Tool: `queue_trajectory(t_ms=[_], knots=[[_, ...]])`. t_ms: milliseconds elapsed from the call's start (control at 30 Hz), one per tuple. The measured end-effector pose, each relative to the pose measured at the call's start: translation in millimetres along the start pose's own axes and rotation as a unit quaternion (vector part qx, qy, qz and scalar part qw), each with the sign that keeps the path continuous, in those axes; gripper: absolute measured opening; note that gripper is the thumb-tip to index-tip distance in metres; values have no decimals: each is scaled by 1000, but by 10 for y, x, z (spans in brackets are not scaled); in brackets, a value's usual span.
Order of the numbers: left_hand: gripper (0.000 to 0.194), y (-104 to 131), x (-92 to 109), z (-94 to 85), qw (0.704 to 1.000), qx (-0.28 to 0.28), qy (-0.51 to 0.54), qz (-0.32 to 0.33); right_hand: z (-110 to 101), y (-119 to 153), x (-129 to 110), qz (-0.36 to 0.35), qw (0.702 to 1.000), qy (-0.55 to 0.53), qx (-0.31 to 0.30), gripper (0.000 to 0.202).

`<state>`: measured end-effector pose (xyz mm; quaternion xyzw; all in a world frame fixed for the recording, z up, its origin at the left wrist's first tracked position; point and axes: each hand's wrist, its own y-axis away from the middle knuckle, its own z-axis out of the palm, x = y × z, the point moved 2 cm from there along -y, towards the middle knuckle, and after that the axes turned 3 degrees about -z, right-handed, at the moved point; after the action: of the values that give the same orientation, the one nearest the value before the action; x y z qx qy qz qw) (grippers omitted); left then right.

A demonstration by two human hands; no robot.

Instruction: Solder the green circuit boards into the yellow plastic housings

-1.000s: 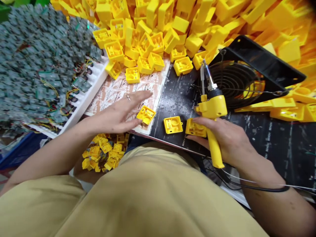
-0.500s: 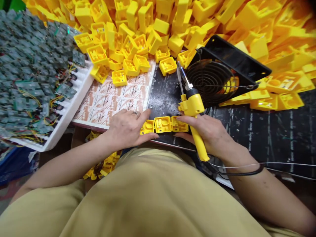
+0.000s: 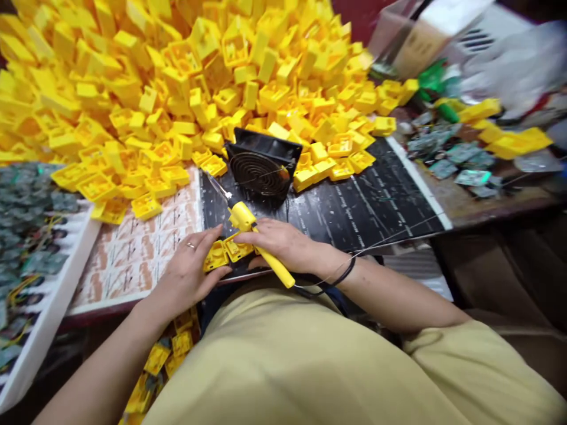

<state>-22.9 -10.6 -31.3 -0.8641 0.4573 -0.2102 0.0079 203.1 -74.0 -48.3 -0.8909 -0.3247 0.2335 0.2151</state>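
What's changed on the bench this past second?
The leftmost yellow case has moved right, off the patterned sheet, to sit beside the middle case; the left hand now curves around it. The right hand still holds the yellow soldering tool; the black fan stayed put.

A case row (image 3: 233, 250) lies before the fan (image 3: 259, 171).

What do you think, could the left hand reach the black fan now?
Probably not directly: the yellow soldering tool, held in the right hand, appears to cross between the left hand and the fan.
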Motion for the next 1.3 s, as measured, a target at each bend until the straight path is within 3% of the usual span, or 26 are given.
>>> queue_trajectory(t_ms=[100,167,200,267,333,400,533,567,667,733,800,933,1033,1167,1233,1300], knots=[[62,-95,170,-119,994,66,70,-51,-208,49,-119,22,997,57,49,57],[40,-171,360,-120,965,23,240,-103,-369,28,-216,37,990,101,85,63],[37,-220,479,-91,929,-24,350,-121,-443,5,-262,42,986,123,100,64],[41,-344,737,-26,828,-100,534,-139,-562,-45,-329,57,977,163,122,59],[40,-490,971,2,751,-111,633,-152,-629,-66,-348,86,967,195,142,51],[33,-618,1149,-22,714,-88,668,-190,-644,-24,-348,117,957,213,156,54],[20,-704,1326,-221,655,-8,714,-247,-621,276,-528,122,956,224,145,82],[18,-687,1332,-279,643,16,724,-251,-641,386,-630,115,958,229,129,79],[16,-571,1301,-370,623,46,731,-274,-882,721,-973,69,961,257,68,39],[11,-472,1269,-362,628,46,723,-285,-1239,881,-1108,48,956,286,47,37],[13,-374,1241,-333,639,41,713,-285,-1714,954,-1093,49,943,326,45,33],[36,-179,1177,-308,652,35,706,-273,-2722,944,-689,91,900,427,11,55],[30,-44,1116,-317,646,31,718,-258,-3463,953,-339,95,877,470,-16,30],[27,64,1063,-313,627,21,737,-251,-4443,995,-176,85,842,532,34,37],[27,86,1048,-311,618,27,742,-258,-4721,1025,-250,71,825,557,60,35],[23,88,1017,-310,610,46,747,-261,-4713,1111,-381,50,812,574,97,35]])
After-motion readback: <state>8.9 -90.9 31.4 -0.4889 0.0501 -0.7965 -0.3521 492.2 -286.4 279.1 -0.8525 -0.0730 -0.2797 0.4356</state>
